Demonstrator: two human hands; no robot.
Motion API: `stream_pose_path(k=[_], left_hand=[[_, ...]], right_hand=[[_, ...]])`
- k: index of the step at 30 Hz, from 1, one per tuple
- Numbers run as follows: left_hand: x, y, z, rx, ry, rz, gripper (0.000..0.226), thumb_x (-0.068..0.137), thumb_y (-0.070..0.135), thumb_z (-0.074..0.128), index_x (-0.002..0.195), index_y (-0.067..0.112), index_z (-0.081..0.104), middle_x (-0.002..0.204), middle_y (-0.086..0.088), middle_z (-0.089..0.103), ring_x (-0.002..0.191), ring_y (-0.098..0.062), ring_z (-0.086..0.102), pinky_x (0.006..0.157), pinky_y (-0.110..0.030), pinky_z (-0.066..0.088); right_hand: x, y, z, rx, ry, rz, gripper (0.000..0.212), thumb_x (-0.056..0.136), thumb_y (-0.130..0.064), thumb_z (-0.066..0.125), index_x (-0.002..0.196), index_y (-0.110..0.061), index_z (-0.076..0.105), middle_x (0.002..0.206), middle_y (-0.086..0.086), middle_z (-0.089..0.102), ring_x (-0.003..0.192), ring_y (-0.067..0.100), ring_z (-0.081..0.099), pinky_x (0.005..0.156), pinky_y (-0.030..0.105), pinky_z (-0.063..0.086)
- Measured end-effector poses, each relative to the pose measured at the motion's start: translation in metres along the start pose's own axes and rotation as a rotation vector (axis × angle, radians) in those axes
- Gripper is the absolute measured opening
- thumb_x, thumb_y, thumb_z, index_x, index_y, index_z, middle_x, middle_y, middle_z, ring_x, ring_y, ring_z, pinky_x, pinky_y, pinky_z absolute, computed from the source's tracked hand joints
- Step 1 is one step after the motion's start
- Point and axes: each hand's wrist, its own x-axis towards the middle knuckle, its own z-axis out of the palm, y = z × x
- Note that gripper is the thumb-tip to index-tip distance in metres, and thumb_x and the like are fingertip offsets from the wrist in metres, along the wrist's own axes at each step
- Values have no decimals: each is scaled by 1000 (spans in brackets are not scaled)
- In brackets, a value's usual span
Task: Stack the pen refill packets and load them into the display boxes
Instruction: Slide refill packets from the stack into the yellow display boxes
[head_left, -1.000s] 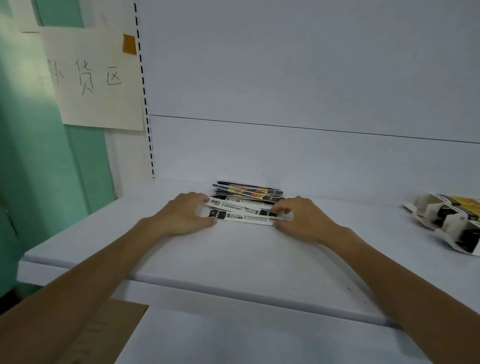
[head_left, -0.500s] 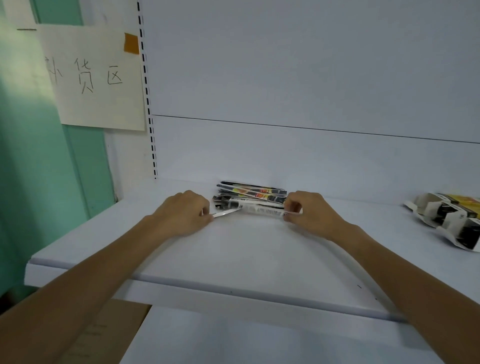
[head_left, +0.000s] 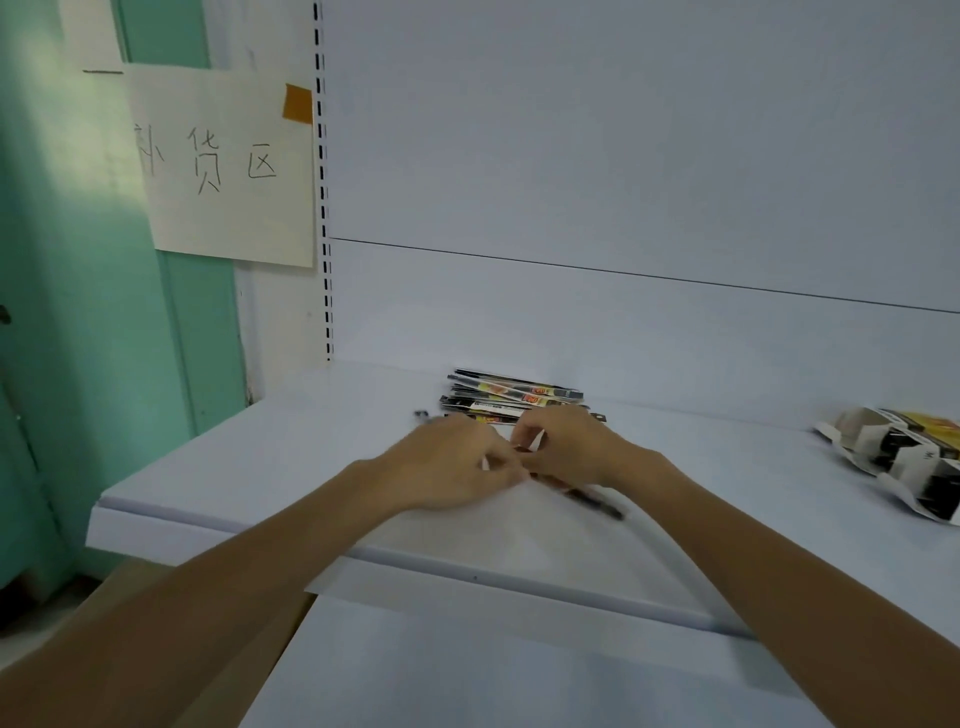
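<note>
One pen refill packet (head_left: 592, 500) is held between both hands just in front of the pile of pen refill packets (head_left: 511, 397). It lies slantwise, its dark end poking out below the right hand (head_left: 566, 448) toward the near right, low over the white shelf (head_left: 270, 467). The left hand (head_left: 457, 467) has its fingers curled in on the packet's other end, and a sliver of white shows between them. The right hand's fingers are bent round the packet as well, and the two hands touch at the fingertips. Half a second ago they were apart, one at each end of a packet held level against the front of the pile. Now they have come together nearer the person and the packet has swung to a diagonal. The pile sits where it was, flat on the shelf, close to the back panel (head_left: 623, 322). Well to the right, the display boxes (head_left: 904, 457) lie tipped on the shelf as before. At upper left a paper sign (head_left: 223, 166) with handwritten characters hangs by a strip of orange tape (head_left: 297, 103), beside a green wall (head_left: 78, 312).
</note>
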Motion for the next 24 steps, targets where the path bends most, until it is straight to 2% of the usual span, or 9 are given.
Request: stream_pose_path(k=[3,6,8,10,13,15,17,20,24], left_hand=[[-2,-28,-9,218,160,-83,28,92,34,51,117,28,60,114,8,57,105,-13,49,80,-25,34],[-5,-60,-8,228,104,-155,38,93,35,49,131,29,48,133,6,49,118,-15,42,94,-29,33],[-6,-67,-4,127,65,-211,37,94,35,49,130,28,50,132,6,52,116,-13,47,96,-29,36],[-6,-68,-2,72,73,-217,34,93,34,51,125,26,55,125,4,58,110,-12,51,94,-28,39],[-5,-67,-2,10,106,-226,33,91,31,55,123,24,56,121,3,58,107,-10,51,92,-26,39],[-5,-68,-1,-2,129,-232,33,90,32,56,122,24,56,120,2,57,101,-8,48,90,-25,38],[-5,-69,0,0,147,-248,35,89,34,57,122,24,56,120,2,57,98,-9,47,87,-24,37],[-5,-71,0,3,174,-306,42,85,42,60,122,23,55,119,2,56,102,-13,51,83,-24,37],[-4,-68,-2,-113,183,-333,42,82,37,66,119,19,54,115,1,57,91,-12,52,77,-21,37]], right_hand=[[-5,4,-5,-12,-45,-19,15,82,-26,65,97,-25,67,101,-11,63,89,9,58,81,24,47],[-9,5,-11,91,54,-4,22,86,-36,63,100,-20,70,104,-6,65,97,10,56,88,27,44],[-8,11,-12,12,162,28,26,90,-32,57,109,-17,67,113,-2,63,107,15,54,94,30,42],[-5,19,-9,-134,181,46,28,91,-27,53,114,-15,62,119,1,60,111,20,52,95,35,42],[-1,25,1,-233,194,60,24,89,-25,48,106,-15,62,109,2,59,105,22,51,87,38,45],[1,26,3,-301,208,29,22,90,-22,46,95,-13,66,96,4,60,96,22,51,77,35,46],[0,27,1,-275,203,8,24,90,-18,47,87,-11,70,90,6,62,89,22,53,72,34,46],[-4,33,-1,-134,192,-2,19,91,-17,54,92,-14,72,97,1,62,94,18,55,84,36,47],[-14,32,-8,34,185,29,24,94,-36,49,97,-21,68,96,-7,61,95,12,55,85,30,43]])
